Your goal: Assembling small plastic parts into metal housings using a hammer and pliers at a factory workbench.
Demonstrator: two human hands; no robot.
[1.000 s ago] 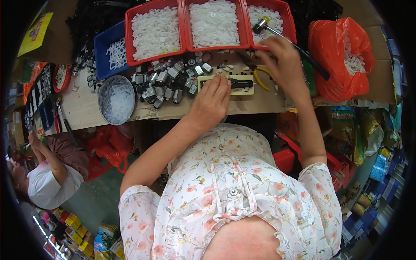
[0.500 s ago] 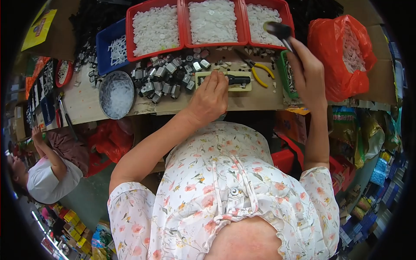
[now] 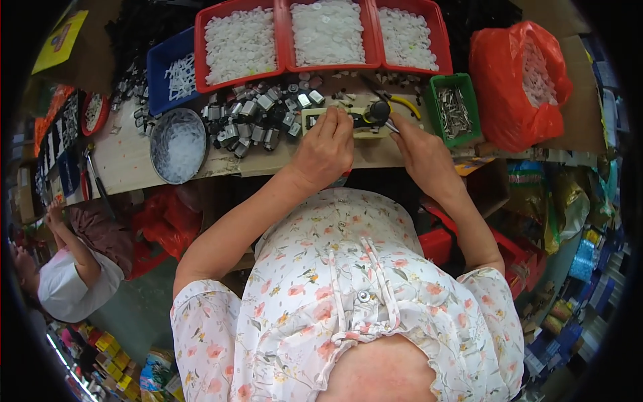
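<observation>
My right hand (image 3: 426, 153) is closed round the shaft of a hammer. The dark hammer head (image 3: 380, 111) is over the right end of a cream block (image 3: 370, 133) at the table's front edge. A long black part (image 3: 360, 120) lies on that block, half covered by the hammer. My left hand (image 3: 325, 149) presses its closed fingertips onto the black part's left end; anything smaller between them is hidden. Behind the hammer lie yellow-handled pliers (image 3: 405, 105). Left of the block is a heap of silver-and-black metal pieces (image 3: 251, 117).
Red trays (image 3: 281, 69) of white plastic pieces line the back, beside a blue tray (image 3: 155, 87). A round bowl (image 3: 156, 151) stands left. On the right are a green tray (image 3: 473, 124) of metal pins and a red bag (image 3: 492, 94). Another person (image 3: 80, 278) sits at far left.
My right hand has swung the hammer down and left, from above the right red tray to the block. The green tray is now uncovered. My left hand stays on the black part.
</observation>
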